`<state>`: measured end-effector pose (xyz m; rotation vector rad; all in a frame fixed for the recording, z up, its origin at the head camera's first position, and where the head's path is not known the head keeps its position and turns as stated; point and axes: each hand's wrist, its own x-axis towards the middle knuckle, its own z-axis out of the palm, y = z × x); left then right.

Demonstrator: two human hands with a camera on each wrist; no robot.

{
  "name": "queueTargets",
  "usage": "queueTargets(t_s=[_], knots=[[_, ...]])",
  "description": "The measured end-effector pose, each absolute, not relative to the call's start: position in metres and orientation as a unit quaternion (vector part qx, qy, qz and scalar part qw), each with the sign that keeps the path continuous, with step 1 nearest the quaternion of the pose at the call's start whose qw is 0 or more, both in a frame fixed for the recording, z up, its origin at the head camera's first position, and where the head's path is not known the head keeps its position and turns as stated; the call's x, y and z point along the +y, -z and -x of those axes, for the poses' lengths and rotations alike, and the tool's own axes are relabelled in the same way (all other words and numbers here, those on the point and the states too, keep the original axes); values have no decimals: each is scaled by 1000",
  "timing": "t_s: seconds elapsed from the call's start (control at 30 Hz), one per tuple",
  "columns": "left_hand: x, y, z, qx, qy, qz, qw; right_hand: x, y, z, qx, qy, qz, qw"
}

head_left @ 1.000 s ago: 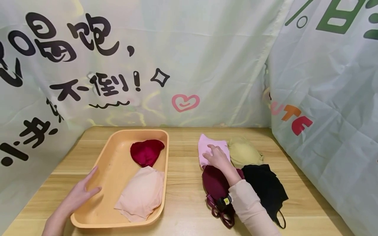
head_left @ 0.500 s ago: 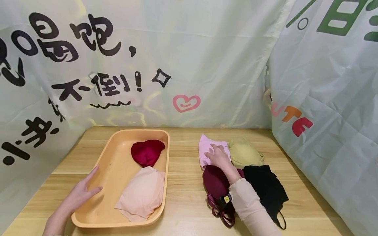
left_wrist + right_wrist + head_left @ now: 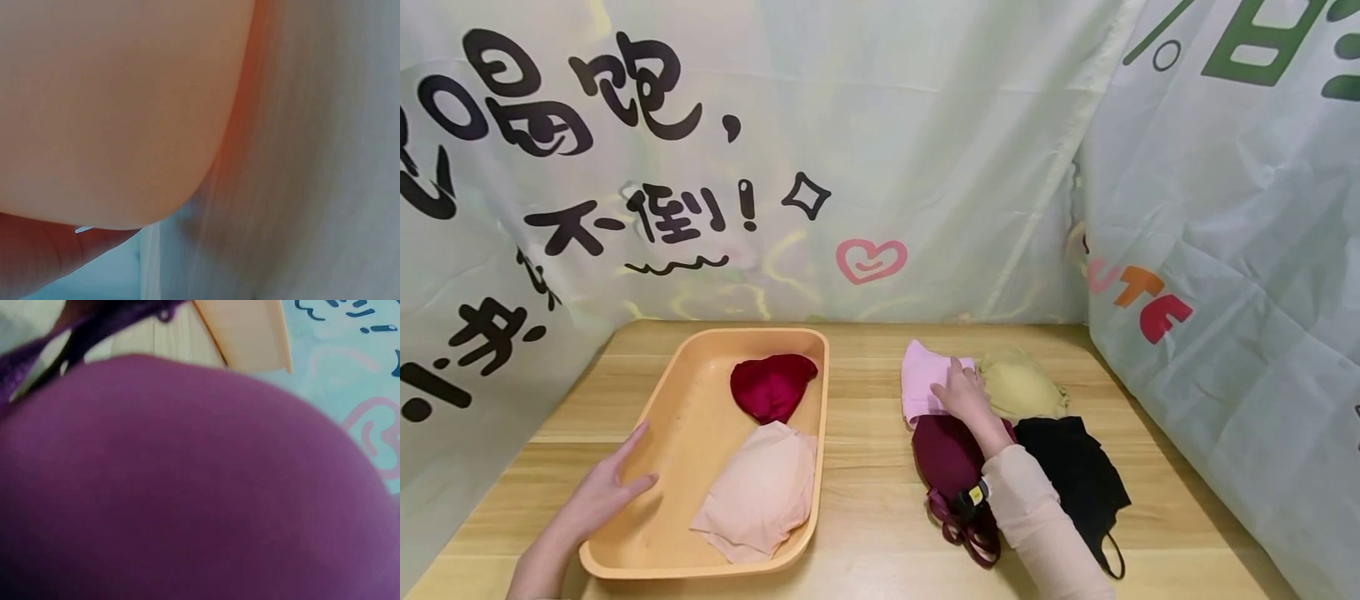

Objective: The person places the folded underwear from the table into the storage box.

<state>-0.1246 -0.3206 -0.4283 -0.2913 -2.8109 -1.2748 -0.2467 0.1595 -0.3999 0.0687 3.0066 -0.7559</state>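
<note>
My left hand (image 3: 606, 492) grips the left wall of an orange-tan tray (image 3: 662, 467), thumb over the inside and fingers outside. In the left wrist view the tray's outer wall (image 3: 119, 112) fills the upper left, a finger beneath it. A dark red folded bra (image 3: 772, 387) and a pale pink one (image 3: 760, 492) lie in the tray. My right hand (image 3: 967, 396) rests over the right part of a lilac-pink folded bra (image 3: 921, 383), thumb and forefinger apart. Under the right wrist is a burgundy bra (image 3: 943, 454), whose cup (image 3: 206, 475) fills the right wrist view.
An olive bra (image 3: 1022, 385) sits just right of my right hand. In front of it is a black bra (image 3: 1071, 467) with a loose strap. Bare wood tabletop (image 3: 865, 467) separates tray and bras. Printed cloth curtains (image 3: 955, 167) stand behind and at both sides.
My right hand has shifted slightly to the right across the lilac-pink bra. The burgundy bra's straps have moved a little with the wrist. My left hand and the tray stay put.
</note>
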Motion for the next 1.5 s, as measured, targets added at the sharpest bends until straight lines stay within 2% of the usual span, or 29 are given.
queueTargets(t_s=[0.27,0.53,0.9,1.27,1.37,1.5], knots=[[-320,428,126,-910,404,92,18,174,408,258,966,260,-16,-1],[-318,429,127,-912,400,93,21,181,408,261,960,271,-54,52],[-319,427,124,-911,403,86,8,183,409,264,946,297,-97,87],[-320,427,122,-913,398,86,19,187,416,276,921,362,-110,92],[-320,427,122,-914,395,87,24,198,442,293,910,397,-96,68],[-320,427,122,-915,394,88,28,195,434,284,887,453,-70,58]])
